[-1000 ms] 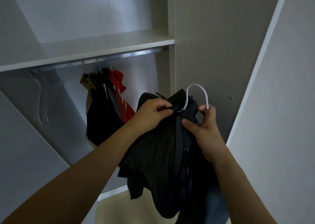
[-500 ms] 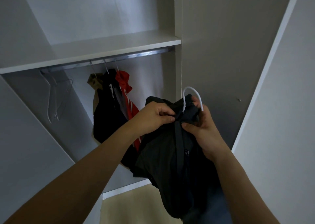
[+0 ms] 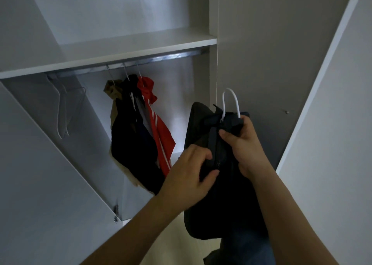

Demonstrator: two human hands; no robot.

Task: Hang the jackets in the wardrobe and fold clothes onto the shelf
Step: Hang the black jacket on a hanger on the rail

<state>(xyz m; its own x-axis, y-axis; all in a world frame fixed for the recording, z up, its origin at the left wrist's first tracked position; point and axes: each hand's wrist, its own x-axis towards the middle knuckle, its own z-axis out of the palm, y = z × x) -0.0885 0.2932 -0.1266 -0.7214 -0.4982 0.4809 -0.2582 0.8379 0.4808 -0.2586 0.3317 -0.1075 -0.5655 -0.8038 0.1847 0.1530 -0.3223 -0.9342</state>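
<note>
Jacket [image 3: 225,194] hangs below the rail [image 3: 173,56], collar pinched in my right hand [image 3: 244,144], while my left hand [image 3: 191,176] has dropped from collar to zipper, fingers clamped there, so zipping likely precedes hanging.

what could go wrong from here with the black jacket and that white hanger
The black jacket looks bunched at the neck of the white hanger, so it might slide off once lifted. The right hand pinches fabric just below the hook, while the left hand grips lower down near the zip; letting go early could drop it. The rail sits high, and the hook could miss or knock the red jacket.
</note>
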